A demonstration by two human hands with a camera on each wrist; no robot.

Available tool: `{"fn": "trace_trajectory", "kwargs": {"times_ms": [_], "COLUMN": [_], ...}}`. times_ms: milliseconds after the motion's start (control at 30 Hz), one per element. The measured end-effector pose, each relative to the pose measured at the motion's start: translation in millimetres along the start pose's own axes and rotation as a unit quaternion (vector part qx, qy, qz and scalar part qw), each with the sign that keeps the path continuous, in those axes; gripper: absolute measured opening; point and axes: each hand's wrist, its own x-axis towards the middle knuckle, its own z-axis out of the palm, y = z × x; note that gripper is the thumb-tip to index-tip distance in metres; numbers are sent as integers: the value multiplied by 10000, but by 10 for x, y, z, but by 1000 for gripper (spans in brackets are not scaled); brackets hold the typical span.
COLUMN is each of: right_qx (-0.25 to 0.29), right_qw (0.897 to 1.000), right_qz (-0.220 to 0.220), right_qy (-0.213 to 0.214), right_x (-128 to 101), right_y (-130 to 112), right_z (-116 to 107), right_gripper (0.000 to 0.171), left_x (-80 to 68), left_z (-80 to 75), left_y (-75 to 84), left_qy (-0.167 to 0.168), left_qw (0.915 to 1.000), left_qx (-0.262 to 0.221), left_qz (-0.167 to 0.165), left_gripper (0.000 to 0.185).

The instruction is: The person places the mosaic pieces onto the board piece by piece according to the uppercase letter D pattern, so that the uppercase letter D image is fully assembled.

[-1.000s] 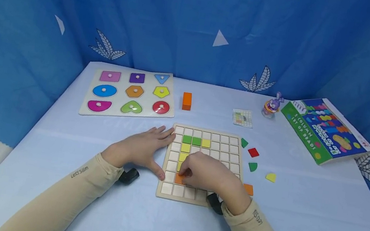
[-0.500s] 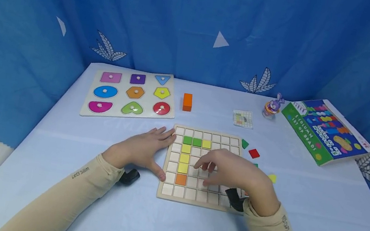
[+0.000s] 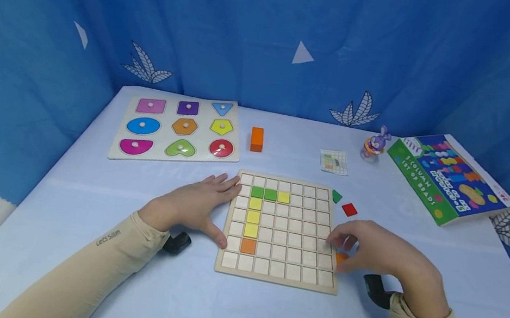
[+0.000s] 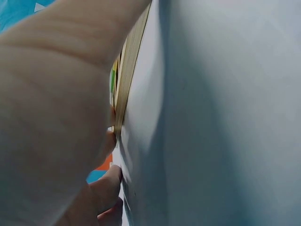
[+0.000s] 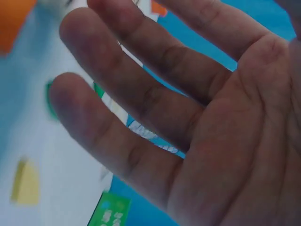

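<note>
A wooden grid board (image 3: 279, 237) lies on the table. My left hand (image 3: 194, 204) rests with spread fingers along its left edge. Green tiles (image 3: 270, 195), yellow tiles (image 3: 253, 217) and one orange tile (image 3: 248, 246) sit in its squares, forming a corner shape. Past the right edge, my right hand (image 3: 384, 255) hovers with thumb and fingers apart over a loose orange tile (image 3: 341, 258), partly covered by the hand. In the right wrist view the fingers are relaxed, holding nothing visible; a yellow rounded piece (image 5: 26, 182) lies beyond them.
Right of the board lie a red tile (image 3: 349, 210) and a green piece (image 3: 337, 196). Farther back are a small pattern card (image 3: 333, 162), a rabbit figure (image 3: 374, 145) and a bead-set box (image 3: 452, 180). An orange block (image 3: 257, 139) and a knobbed shape puzzle (image 3: 164, 137) stand back left.
My right hand has let go of the orange tile in the lower left of the grid and moved right, past the board's edge. The left hand stays where it was.
</note>
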Motion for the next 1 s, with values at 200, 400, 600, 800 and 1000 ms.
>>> {"fn": "trace_trajectory", "kwargs": {"times_ms": [200,400,600,800,1000], "right_qx": [-8,45,59,169,-2], "right_qw": [9991,9986,9987,9989,9995], "right_qz": [416,522,500,430,296], "right_qy": [-89,-69,33,44,-123], "right_x": [-45,-35,-26,2,34], "right_y": [201,264,290,295,253], "right_z": [44,82,103,92,51], "right_gripper": [42,41,39,35,26], "left_x": [-1,-4,6,26,20], "left_z": [5,14,22,12,8], "left_y": [3,8,10,1,11], "left_qy": [-4,4,-5,19,-25], "left_qw": [10000,10000,9999,10000,10000], "left_qx": [-37,-60,-65,-41,-28], "left_qz": [-59,-66,-93,-55,-76], "left_gripper": [138,138,138,139,139]}}
